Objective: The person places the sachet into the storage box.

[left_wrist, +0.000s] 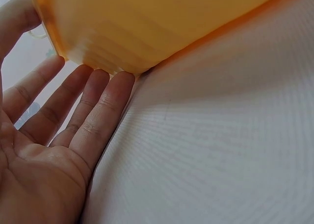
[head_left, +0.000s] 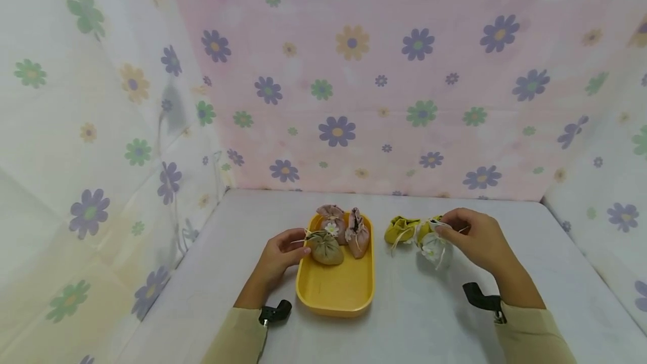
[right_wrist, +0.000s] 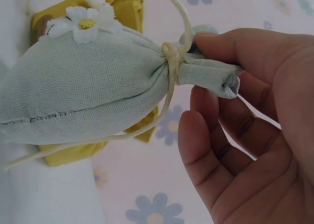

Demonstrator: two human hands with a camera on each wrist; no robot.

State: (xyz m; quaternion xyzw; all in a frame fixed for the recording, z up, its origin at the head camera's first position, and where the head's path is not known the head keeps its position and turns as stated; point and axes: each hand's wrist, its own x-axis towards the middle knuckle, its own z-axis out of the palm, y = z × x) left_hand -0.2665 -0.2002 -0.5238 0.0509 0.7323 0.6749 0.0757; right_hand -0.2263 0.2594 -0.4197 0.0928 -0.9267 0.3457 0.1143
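Note:
A yellow tray (head_left: 335,290) lies on the table and holds two pink pouches (head_left: 331,218) and an olive pouch (head_left: 326,248). My left hand (head_left: 283,251) is at the tray's left rim. In the left wrist view this hand (left_wrist: 73,111) is flat, its straight fingertips touching the tray's outer wall (left_wrist: 147,23). My right hand (head_left: 475,237) holds a pale green drawstring pouch (head_left: 433,249) with a white daisy, right of the tray. Up close, the fingers (right_wrist: 230,42) pinch the tied neck of that pouch (right_wrist: 88,91). A yellow pouch (head_left: 401,229) lies just behind it, also seen as the yellow pouch (right_wrist: 125,8).
Flower-print cloth walls (head_left: 354,72) close in the back, left and right of the pale table (head_left: 429,319). Black wrist camera mounts (head_left: 482,298) sit on both sleeves. Bare table lies in front of the tray and to the far right.

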